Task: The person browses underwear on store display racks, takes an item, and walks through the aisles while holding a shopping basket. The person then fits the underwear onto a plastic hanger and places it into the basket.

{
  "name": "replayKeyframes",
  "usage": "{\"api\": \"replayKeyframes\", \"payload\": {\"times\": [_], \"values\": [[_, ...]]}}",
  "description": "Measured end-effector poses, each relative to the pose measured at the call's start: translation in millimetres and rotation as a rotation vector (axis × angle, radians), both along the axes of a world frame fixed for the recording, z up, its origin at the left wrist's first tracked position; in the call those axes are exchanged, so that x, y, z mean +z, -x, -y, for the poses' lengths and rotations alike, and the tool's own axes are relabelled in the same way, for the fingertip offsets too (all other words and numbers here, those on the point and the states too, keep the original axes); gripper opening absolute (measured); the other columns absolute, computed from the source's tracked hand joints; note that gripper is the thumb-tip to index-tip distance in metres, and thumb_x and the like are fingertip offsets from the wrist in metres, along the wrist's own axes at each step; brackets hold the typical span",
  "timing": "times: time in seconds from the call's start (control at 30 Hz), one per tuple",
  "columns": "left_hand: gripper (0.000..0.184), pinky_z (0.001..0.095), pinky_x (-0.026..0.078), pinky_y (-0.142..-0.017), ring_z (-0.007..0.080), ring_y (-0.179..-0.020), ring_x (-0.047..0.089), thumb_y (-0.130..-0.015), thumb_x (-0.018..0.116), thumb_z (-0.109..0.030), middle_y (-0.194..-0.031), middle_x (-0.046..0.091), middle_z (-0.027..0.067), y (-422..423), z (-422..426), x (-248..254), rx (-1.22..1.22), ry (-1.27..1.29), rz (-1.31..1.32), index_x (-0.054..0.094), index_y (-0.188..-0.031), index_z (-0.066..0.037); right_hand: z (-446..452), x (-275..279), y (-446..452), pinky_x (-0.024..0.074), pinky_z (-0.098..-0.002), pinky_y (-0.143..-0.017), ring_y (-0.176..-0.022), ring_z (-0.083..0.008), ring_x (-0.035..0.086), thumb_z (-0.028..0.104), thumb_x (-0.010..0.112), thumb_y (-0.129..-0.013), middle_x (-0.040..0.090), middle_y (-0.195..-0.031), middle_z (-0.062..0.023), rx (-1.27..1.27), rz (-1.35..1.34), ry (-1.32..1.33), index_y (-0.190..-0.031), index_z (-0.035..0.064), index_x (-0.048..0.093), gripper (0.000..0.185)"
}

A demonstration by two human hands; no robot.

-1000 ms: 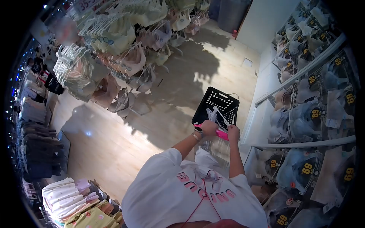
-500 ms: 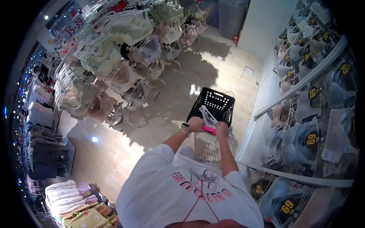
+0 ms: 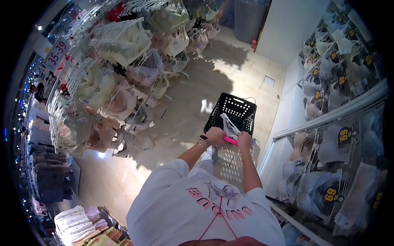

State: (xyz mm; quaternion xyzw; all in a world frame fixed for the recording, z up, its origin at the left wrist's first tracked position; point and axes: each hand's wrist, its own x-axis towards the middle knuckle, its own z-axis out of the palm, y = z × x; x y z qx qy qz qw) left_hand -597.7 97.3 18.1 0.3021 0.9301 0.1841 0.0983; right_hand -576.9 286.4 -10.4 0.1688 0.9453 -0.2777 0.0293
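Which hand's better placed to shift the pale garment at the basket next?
Probably the right hand: the pale garment runs up to it. The left hand sits at the other end of the pink handle.

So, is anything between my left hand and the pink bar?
Nothing visible: your left hand grips the pink bar. The pale item shows beyond it, against the basket.

A white sign [image 3: 56, 54] reads 35-39; black tags [image 3: 344, 135] on bras [image 3: 328, 146] read 69. Upside-down letters [image 3: 207, 205] on the white shirt [image 3: 164, 209] spell UNIQUE.
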Motion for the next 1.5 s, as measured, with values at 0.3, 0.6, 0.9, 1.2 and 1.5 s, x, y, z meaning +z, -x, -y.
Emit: {"api": "replayKeyframes", "payload": {"times": [0.3,0.6,0.9,1.2,1.5], "values": [[0.041,0.0408,0.046,-0.052,0.0301,-0.057,0.061,-0.067,0.068,-0.054,-0.061,0.060,0.0110,110,-26,5,-0.084,-0.121,0.022,0.067,-0.071,-0.013,-29,2,107,0.0489,-0.0437,-0.069,-0.079,-0.0350,0.063,0.033,0.063,-0.079,0.066,-0.082,-0.0144,-0.068,0.124,-0.018,-0.087,0.0110,0.070,0.025],[0.051,0.0324,0.048,-0.059,0.0215,-0.063,0.062,-0.070,0.069,-0.057,-0.065,0.061,0.0095,212,-48,17,0.118,-0.306,0.394,0.070,-0.082,-0.008,-53,4,212,0.0492,-0.0449,-0.068,-0.078,-0.0357,0.064,0.031,0.062,-0.079,0.067,-0.082,-0.0155,-0.052,0.124,-0.015,-0.087,0.0114,0.071,0.023],[0.009,0.0265,0.046,-0.071,0.0159,-0.081,0.058,-0.076,0.070,-0.004,-0.086,0.061,0.0076,296,-83,224,0.334,-1.195,-0.179,0.065,-0.083,0.000,-79,4,307,0.0484,-0.0468,-0.071,-0.082,-0.0366,0.064,0.028,0.059,-0.081,0.066,-0.085,-0.0177,0.020,0.109,0.037,-0.085,0.0070,0.069,0.024],[0.012,0.0320,0.035,-0.079,0.0133,-0.091,0.052,-0.080,0.068,-0.034,-0.090,0.059,-0.0055,205,-150,448,-0.452,-1.588,-1.551,0.065,-0.078,-0.023,-101,14,398,0.0521,-0.0467,-0.075,-0.082,-0.0371,0.066,0.024,0.054,-0.081,0.067,-0.085,-0.0206,0.165,0.097,0.024,-0.082,0.0034,0.069,0.026],[0.020,0.0363,0.041,-0.085,0.0229,-0.095,0.054,-0.090,0.050,-0.014,-0.098,0.060,0.0102,186,-213,468,-0.156,-1.199,-1.738,0.059,-0.102,-0.001,-124,1,458,0.0524,-0.0465,-0.073,-0.081,-0.0380,0.065,0.022,0.053,-0.082,0.067,-0.085,-0.0205,0.225,0.050,0.033,-0.084,0.0045,0.069,0.024]]}}
